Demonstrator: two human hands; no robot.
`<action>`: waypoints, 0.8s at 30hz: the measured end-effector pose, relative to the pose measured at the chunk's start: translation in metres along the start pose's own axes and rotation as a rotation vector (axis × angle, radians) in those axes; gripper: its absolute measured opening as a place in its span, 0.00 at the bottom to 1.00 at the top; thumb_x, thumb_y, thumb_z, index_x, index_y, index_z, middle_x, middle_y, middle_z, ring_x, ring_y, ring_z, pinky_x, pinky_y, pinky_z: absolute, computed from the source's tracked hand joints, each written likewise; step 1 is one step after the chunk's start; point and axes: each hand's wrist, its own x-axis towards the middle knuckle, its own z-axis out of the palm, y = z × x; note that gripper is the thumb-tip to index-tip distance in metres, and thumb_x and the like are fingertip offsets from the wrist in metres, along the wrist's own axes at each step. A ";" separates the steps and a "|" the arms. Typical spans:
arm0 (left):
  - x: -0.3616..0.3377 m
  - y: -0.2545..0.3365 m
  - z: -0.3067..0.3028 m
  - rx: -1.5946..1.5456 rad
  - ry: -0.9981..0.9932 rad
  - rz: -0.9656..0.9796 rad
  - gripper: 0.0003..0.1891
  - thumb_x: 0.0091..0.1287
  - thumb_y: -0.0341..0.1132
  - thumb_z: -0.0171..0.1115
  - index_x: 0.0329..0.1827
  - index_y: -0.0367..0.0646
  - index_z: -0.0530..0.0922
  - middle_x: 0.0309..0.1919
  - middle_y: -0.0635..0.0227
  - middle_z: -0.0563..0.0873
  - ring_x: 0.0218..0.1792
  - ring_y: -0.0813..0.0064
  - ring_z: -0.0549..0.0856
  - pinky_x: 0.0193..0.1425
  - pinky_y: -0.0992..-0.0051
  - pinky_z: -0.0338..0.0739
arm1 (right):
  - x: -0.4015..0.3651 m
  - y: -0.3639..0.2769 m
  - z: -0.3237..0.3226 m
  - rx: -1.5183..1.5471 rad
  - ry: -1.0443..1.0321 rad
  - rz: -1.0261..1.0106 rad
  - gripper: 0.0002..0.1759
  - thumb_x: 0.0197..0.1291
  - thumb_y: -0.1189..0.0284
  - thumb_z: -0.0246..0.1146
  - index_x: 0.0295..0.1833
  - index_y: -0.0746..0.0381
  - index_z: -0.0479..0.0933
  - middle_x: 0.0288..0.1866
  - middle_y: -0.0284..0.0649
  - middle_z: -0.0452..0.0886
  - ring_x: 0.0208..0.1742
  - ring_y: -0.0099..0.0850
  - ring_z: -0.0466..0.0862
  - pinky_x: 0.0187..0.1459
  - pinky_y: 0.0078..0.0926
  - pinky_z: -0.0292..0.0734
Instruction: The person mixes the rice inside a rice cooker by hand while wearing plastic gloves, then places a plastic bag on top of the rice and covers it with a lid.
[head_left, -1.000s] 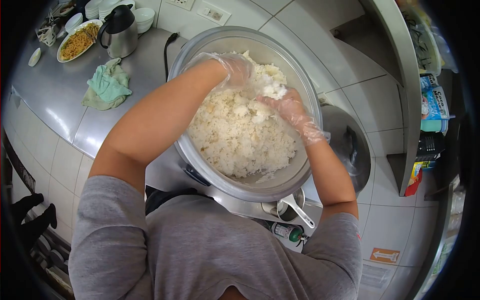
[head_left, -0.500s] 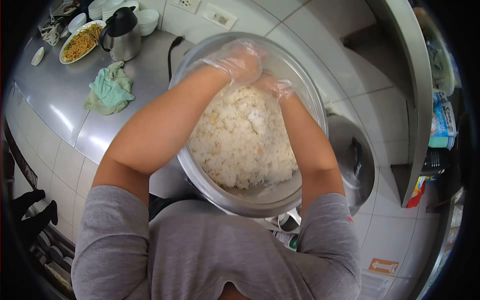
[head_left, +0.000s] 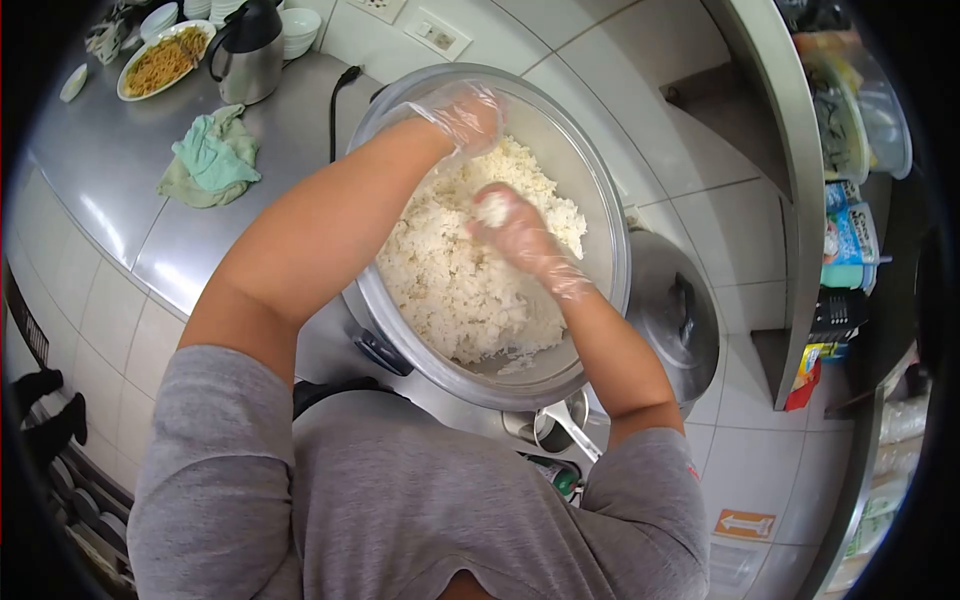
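Note:
A large round metal pot point(head_left: 590, 330) holds a big mound of cooked white rice point(head_left: 450, 270). My left hand point(head_left: 474, 120), in a clear plastic glove, is at the far part of the pot, over the rice by the inner wall; its fingers are turned away and hidden. My right hand point(head_left: 520, 240), gloved too, is above the middle of the mound, its fingers curled around a clump of rice point(head_left: 493, 209).
Left on the steel counter point(head_left: 110, 190) are a green cloth point(head_left: 212, 160), a thermal jug point(head_left: 250, 55) and a plate of noodles point(head_left: 165, 65). A lidded dark pot point(head_left: 665, 300) stands right of the rice pot. A small saucepan point(head_left: 560, 425) is near my body. Shelves point(head_left: 800, 200) rise at right.
My right hand has come back from the pot's far side to above the middle, now with rice in it. My left hand has shifted slightly left. The far side of the mound looks looser.

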 end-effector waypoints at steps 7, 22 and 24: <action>-0.006 0.008 -0.007 0.019 -0.056 -0.008 0.19 0.59 0.30 0.53 0.55 0.48 0.77 0.51 0.58 0.81 0.53 0.58 0.80 0.59 0.64 0.74 | -0.023 0.019 -0.070 0.007 0.530 -0.038 0.18 0.56 0.61 0.70 0.43 0.64 0.79 0.35 0.39 0.83 0.28 0.25 0.81 0.33 0.23 0.79; -0.010 0.006 -0.008 -0.097 0.008 0.078 0.21 0.62 0.36 0.50 0.59 0.48 0.74 0.57 0.54 0.78 0.60 0.55 0.75 0.65 0.62 0.69 | 0.001 0.071 -0.113 0.044 0.008 0.407 0.45 0.58 0.47 0.62 0.73 0.60 0.56 0.74 0.48 0.58 0.73 0.42 0.60 0.71 0.40 0.57; -0.005 0.006 -0.011 -0.054 0.028 0.091 0.22 0.62 0.37 0.51 0.61 0.48 0.73 0.57 0.54 0.78 0.60 0.55 0.75 0.65 0.62 0.69 | 0.009 0.099 -0.093 0.073 0.057 0.274 0.43 0.61 0.46 0.59 0.73 0.60 0.57 0.75 0.43 0.57 0.75 0.42 0.58 0.71 0.43 0.56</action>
